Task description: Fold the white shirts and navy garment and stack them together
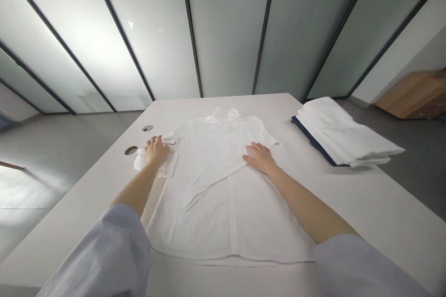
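A white shirt (209, 158) lies spread front up on the table, its collar at the far end and its hem toward me. One sleeve, on the right, is folded across the front, with its cuff pointing to the lower left. My right hand (260, 158) rests on that folded sleeve, fingers spread and flat. On the left, my left hand (156, 150) lies over the other sleeve, which is bunched beside the shirt body. Its fingers are stretched out and slightly apart. The cloth under both palms is hidden.
The white table (87, 213) has two round holes near its left edge. A stack of folded white cloth (341, 130) with a dark blue piece beneath it lies at the right edge. Frosted glass panels stand behind, and a wooden cabinet (414, 95) is at the far right.
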The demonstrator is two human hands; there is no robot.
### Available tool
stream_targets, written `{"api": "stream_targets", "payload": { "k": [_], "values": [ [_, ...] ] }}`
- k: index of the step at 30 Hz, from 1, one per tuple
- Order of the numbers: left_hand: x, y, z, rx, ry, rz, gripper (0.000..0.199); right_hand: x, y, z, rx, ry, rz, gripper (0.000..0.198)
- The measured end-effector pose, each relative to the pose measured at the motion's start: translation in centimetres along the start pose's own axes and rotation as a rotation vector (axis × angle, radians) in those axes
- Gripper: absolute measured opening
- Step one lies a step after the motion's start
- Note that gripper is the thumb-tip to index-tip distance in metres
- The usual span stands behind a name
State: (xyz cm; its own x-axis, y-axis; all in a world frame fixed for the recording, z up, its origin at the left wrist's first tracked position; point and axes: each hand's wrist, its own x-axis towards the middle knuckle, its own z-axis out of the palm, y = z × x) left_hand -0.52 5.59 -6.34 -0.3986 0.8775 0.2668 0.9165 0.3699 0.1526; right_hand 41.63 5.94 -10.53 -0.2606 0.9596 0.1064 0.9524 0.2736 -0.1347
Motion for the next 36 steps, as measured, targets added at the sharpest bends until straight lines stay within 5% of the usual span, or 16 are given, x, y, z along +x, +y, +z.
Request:
{"api": "stream_targets", "payload": {
  "k": [7,11,14,16,19,21,26,29,32,36],
  "values": [
    [2.1,-3.7,-0.8,0.109,-0.197,-0.160,0.036,0.1,0.2,0.3,0.018,0.019,-0.010,0.052],
    [3.0,-3.3,-3.0,0.107,0.134,-0.113,0.029,0.1,0.2,0.3,0.014,0.019,-0.008,0.052],
    [3.4,-2.0,-4.1,0.086,0.377,0.082,0.028,0.0,0.1,0.2,0.010,0.022,-0.010,0.051],
    [3.2,-0.8,-3.8,0.086,0.281,0.277,0.026,0.0,0.1,0.2,0.008,0.025,-0.011,0.051],
    [2.2,0.4,-2.3,0.055,-0.131,0.542,0.024,0.0,0.1,0.3,0.009,0.025,-0.009,0.050],
    [1.2,0.5,-1.3,-0.024,-0.237,0.571,0.024,0.0,0.1,0.2,0.010,0.021,-0.011,0.051],
    [-0.4,-1.2,-0.3,-0.203,0.178,0.028,0.041,-0.1,0.0,0.0,0.013,0.015,-0.006,0.051],
    [-0.7,-2.6,0.1,-0.205,0.040,-0.230,0.056,-0.2,-0.1,-0.2,0.006,0.017,0.000,0.050],
    [-0.6,-4.0,0.4,-0.202,-0.105,-0.290,0.046,-0.2,-0.1,-0.3,0.002,0.015,-0.001,0.049],
    [1.3,-5.1,-1.0,-0.337,-0.013,-0.424,0.026,-0.1,-0.1,-0.1,0.008,0.013,0.004,0.051]
  ]
}}
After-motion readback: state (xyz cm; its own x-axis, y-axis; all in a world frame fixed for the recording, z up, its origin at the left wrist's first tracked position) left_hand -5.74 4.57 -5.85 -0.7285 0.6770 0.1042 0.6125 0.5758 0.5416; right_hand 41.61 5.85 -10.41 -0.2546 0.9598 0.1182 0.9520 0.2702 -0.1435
